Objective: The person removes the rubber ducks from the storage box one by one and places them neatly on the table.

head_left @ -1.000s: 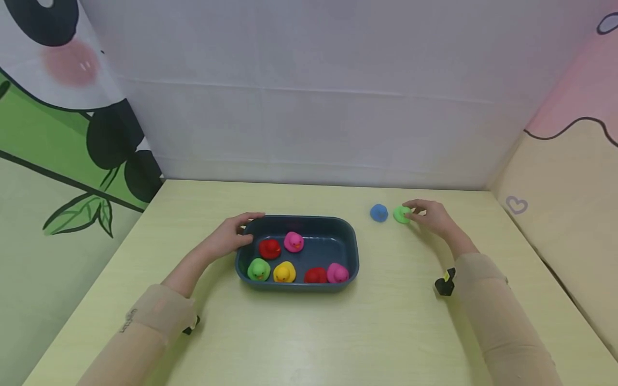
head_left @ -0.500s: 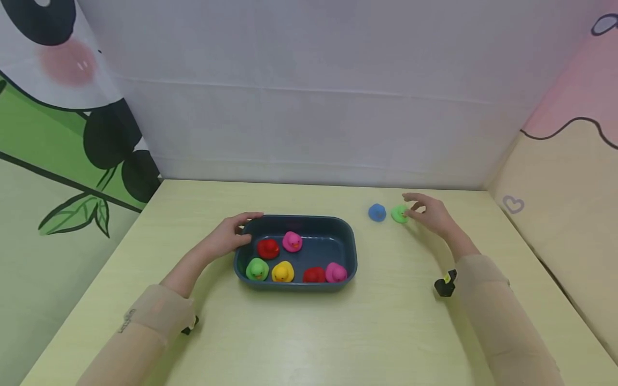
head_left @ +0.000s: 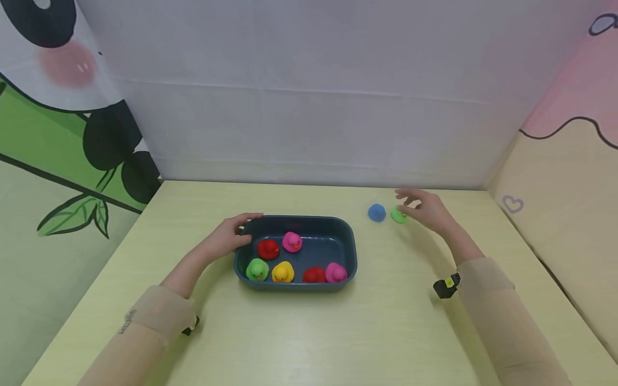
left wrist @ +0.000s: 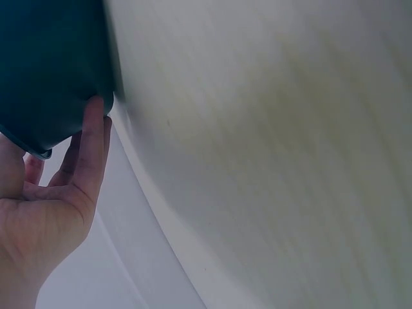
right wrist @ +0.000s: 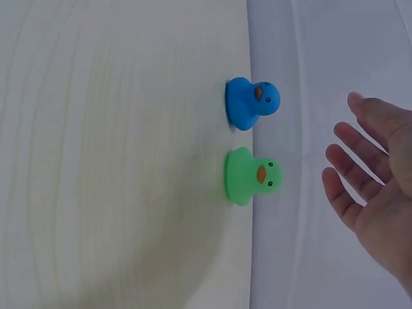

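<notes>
Left hand (head_left: 226, 236) grips the dark tray (head_left: 295, 287); right hand (head_left: 427, 210) (loosely spread, grasping nothing) hovers just above a green duck (right wrist: 250, 177)

Pale wood-grain table (head_left: 328, 338) before a creased white backdrop (head_left: 309, 118); cartoon panel (head_left: 48, 134) at left, pink-and-beige panel (head_left: 560, 182) at right.

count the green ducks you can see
2: one green duck in the near left corner of the tray; the other green duck on the table beside the blue duck, near the right hand.

The left beige sleeve (head_left: 140, 340) bears dark lettering (head_left: 127, 321).
</notes>
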The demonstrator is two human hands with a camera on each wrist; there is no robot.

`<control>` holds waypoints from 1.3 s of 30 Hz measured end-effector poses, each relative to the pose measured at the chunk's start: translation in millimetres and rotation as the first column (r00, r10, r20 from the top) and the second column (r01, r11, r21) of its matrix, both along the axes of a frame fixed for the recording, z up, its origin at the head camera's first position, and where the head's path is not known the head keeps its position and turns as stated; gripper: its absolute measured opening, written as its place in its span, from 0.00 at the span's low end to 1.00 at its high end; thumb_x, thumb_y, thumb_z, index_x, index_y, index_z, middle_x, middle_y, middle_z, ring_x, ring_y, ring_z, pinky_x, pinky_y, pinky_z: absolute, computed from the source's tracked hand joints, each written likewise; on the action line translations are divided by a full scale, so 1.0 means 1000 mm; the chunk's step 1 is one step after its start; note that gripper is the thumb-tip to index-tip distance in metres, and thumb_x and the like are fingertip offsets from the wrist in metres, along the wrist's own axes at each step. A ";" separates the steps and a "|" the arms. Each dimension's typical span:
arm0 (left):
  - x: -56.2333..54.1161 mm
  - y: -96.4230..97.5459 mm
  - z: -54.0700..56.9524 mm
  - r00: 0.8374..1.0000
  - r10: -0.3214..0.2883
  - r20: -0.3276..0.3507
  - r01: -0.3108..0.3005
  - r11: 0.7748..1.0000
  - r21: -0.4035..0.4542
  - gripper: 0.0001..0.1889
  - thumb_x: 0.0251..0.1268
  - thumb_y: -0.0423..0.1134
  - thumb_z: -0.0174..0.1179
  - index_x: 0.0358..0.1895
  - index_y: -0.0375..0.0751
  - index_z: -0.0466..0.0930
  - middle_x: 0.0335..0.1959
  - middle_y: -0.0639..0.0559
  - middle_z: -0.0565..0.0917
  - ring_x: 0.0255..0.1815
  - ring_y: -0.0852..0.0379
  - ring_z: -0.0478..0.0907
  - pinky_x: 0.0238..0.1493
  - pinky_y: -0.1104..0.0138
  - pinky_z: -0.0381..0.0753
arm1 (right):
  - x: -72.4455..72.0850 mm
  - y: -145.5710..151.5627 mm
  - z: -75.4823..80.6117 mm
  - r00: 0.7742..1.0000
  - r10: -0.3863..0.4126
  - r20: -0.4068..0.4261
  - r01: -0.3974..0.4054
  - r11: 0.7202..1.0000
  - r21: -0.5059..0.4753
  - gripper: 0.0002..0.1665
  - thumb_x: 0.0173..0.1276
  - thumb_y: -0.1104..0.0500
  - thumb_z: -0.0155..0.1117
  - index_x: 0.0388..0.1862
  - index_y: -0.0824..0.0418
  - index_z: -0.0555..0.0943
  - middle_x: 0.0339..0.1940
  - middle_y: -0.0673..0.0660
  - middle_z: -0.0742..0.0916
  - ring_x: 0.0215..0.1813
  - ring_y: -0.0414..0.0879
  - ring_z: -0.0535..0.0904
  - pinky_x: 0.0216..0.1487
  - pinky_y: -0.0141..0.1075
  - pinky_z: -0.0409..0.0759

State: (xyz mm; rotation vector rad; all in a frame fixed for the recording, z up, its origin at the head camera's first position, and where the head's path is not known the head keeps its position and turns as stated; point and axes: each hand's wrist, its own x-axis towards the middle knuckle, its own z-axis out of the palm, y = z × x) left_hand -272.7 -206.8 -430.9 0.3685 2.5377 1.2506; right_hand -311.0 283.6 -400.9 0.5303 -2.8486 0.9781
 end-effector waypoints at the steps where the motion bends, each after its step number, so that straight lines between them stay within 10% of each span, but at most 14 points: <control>1: 0.000 0.000 0.000 1.000 0.001 0.002 -0.001 1.000 0.001 0.29 0.65 0.32 0.53 0.69 0.54 0.63 0.62 0.37 0.69 0.45 0.43 0.73 0.31 0.65 0.77 | 0.001 -0.002 0.002 1.000 0.003 -0.004 -0.003 1.000 -0.005 0.26 0.66 0.53 0.61 0.62 0.59 0.73 0.55 0.59 0.82 0.52 0.53 0.77 0.50 0.48 0.75; 39: 0.001 0.002 0.002 1.000 0.011 0.018 -0.011 1.000 0.007 0.29 0.65 0.32 0.52 0.69 0.55 0.62 0.63 0.37 0.68 0.48 0.42 0.73 0.31 0.65 0.78 | 0.059 -0.095 0.021 0.968 0.242 -0.067 -0.251 0.942 -0.222 0.24 0.62 0.58 0.67 0.58 0.57 0.77 0.54 0.51 0.83 0.51 0.47 0.80 0.50 0.44 0.79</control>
